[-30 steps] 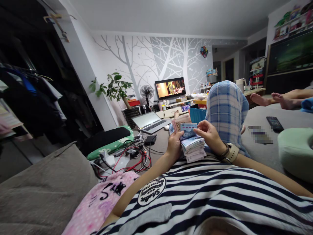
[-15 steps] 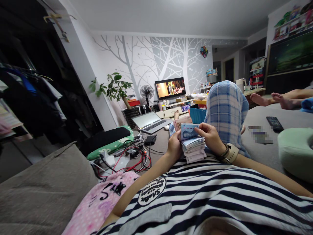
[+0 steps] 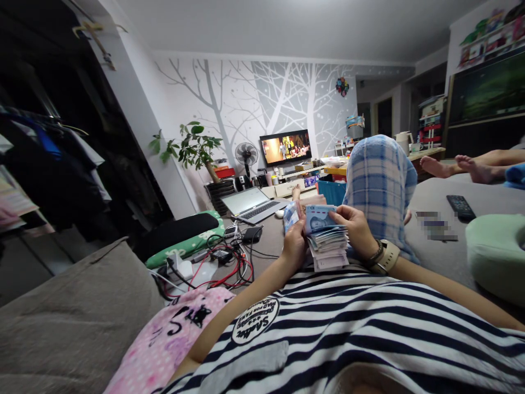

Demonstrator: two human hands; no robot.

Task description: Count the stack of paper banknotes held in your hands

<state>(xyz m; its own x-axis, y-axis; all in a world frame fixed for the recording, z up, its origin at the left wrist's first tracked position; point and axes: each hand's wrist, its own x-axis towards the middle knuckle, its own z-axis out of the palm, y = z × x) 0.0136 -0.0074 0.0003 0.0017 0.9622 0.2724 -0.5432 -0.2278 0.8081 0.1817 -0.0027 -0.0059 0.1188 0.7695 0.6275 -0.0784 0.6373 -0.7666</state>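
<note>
Head view: left hand point(image 3: 294, 246) clasps thick layered stack of paper banknotes point(image 3: 330, 254) by its side, just beyond navy-and-white striped fabric shirt point(image 3: 369, 323). Right hand point(image 3: 353, 227) pinches upper corner of blue rectangular paper banknote point(image 3: 320, 220) atop stack. Step looks like leafing through notes singly. Next move probably calls for steady left hold, right fingertips parting one note cleanly.
</note>
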